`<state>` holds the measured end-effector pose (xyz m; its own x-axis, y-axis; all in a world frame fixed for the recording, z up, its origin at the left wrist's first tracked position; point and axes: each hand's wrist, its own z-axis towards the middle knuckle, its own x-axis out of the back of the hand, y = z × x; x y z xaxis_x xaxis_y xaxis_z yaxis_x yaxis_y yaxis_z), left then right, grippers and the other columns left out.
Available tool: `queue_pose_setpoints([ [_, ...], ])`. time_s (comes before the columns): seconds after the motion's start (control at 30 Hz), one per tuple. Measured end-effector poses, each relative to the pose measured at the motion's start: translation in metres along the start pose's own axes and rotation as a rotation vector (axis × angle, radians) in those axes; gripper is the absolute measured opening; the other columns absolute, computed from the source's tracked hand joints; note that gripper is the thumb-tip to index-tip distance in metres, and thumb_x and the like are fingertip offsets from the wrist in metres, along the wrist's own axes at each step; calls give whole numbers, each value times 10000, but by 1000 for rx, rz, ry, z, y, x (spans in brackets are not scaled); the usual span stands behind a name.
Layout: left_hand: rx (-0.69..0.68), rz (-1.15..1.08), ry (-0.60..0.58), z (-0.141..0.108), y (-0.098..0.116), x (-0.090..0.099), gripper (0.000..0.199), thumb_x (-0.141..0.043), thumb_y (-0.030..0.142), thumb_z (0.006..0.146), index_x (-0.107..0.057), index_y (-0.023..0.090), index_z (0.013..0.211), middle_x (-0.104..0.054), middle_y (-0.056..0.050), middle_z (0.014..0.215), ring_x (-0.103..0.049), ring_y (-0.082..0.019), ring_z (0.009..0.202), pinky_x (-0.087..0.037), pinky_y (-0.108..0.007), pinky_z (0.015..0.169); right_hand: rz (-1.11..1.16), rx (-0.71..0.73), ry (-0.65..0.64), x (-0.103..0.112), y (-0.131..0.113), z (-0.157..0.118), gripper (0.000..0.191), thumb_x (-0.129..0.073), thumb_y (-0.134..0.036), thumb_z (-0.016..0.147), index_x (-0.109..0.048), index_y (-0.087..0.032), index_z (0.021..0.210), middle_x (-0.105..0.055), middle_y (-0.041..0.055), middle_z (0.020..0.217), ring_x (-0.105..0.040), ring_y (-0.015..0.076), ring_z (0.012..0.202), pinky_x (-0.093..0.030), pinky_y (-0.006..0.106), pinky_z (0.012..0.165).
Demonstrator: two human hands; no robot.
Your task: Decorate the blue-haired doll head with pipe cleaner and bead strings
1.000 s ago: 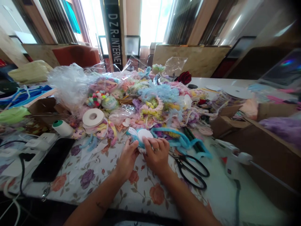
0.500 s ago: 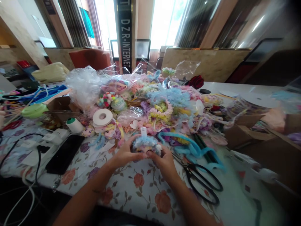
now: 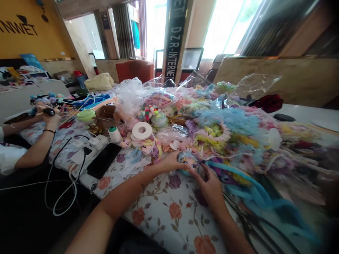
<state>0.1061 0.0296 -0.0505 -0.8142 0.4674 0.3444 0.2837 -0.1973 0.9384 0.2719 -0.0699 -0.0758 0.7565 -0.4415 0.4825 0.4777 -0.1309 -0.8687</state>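
A small doll head (image 3: 191, 163) with blue-grey fluffy hair is held just above the flowered tablecloth (image 3: 159, 197). My left hand (image 3: 173, 163) grips its left side, thumb over the front. On the other side, my right hand (image 3: 210, 181) holds it with the thumb near the face's lower edge. The doll's face shows between the two thumbs. Behind my hands lie a pink ruffled ring (image 3: 225, 133) and other frilly trims. Black-handled scissors (image 3: 247, 220), blurred, lie right of my right forearm beside a strip of blue fabric (image 3: 254, 197).
A black phone (image 3: 104, 161), a power strip (image 3: 84, 155) and cables lie left. Nearby stand a thread cone (image 3: 114, 134) and a ribbon roll (image 3: 142, 131). Plastic bags (image 3: 129, 98) and blue tulle (image 3: 230, 121) heap up behind. Another person's hands (image 3: 50, 116) hold something dark at far left.
The view has swung left, bringing the other person's arms into sight. The doll head has been turned so its face shows more; the white tag standing above it no longer shows clearly.
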Motion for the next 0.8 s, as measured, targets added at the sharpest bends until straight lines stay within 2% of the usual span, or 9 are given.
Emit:
queue_pose_setpoints([
  [0.13,-9,128,59,2,-2,1,762,-810,500,606,-603,127,1236,-611,-194,1267,-558,-388,1152,-426,-490,994,-59,44,53,-3,8,2,788,-617,-682,704,-580,-136,1271,-645,176,1241,-621,349,1090,-474,491,947],
  [0.2,-25,176,85,-7,1,6,717,-763,528,664,-602,133,1241,-641,-186,1201,-603,-356,1068,-468,-464,932,-81,100,81,-4,12,0,736,-585,-669,750,-586,-132,1252,-659,173,1204,-632,341,1069,-489,492,932],
  [0.27,-56,191,107,-20,5,18,599,-689,540,743,-634,154,1198,-699,-138,1043,-656,-296,901,-515,-406,809,-128,241,156,-4,13,-4,621,-554,-607,821,-603,-122,1207,-672,180,1152,-637,335,1055,-495,499,925],
  [0.4,-196,210,291,-43,16,66,270,-592,423,846,-721,198,920,-736,-51,838,-664,-216,752,-516,-321,705,-283,709,389,-2,2,-21,336,-599,-349,878,-605,-160,1155,-631,182,1157,-604,324,1091,-477,498,946],
  [0.47,-221,280,446,-41,21,101,205,-613,362,826,-723,191,852,-736,-47,798,-662,-211,714,-519,-314,670,-345,885,407,-4,-7,-30,322,-631,-245,856,-584,-197,1171,-598,164,1186,-587,317,1106,-484,482,931],
  [0.53,-237,312,544,-28,26,137,177,-598,305,822,-717,181,866,-734,-68,867,-666,-233,798,-525,-348,750,-370,988,353,-7,-13,-35,359,-625,-179,848,-555,-211,1199,-580,152,1184,-580,308,1104,-502,467,908],
  [0.63,-295,345,617,4,37,184,271,-576,209,806,-669,152,1053,-680,-110,1117,-625,-258,1041,-490,-391,930,-368,1035,282,-12,-16,-38,391,-590,-137,856,-519,-198,1236,-558,156,1200,-565,304,1117,-513,474,907],
  [0.7,-358,391,642,27,46,203,427,-588,155,777,-596,131,1203,-556,-140,1329,-507,-278,1239,-403,-417,1056,-357,1014,276,-13,-15,-37,387,-575,-133,863,-510,-192,1241,-552,159,1204,-558,303,1122,-518,482,909],
  [0.8,-508,666,582,56,59,213,490,-638,157,744,-586,105,1229,-510,-164,1378,-390,-315,1329,-246,-473,1160,-341,969,284,-12,-12,-35,358,-560,-128,871,-515,-185,1222,-554,156,1182,-559,293,1104,-532,476,893],
])
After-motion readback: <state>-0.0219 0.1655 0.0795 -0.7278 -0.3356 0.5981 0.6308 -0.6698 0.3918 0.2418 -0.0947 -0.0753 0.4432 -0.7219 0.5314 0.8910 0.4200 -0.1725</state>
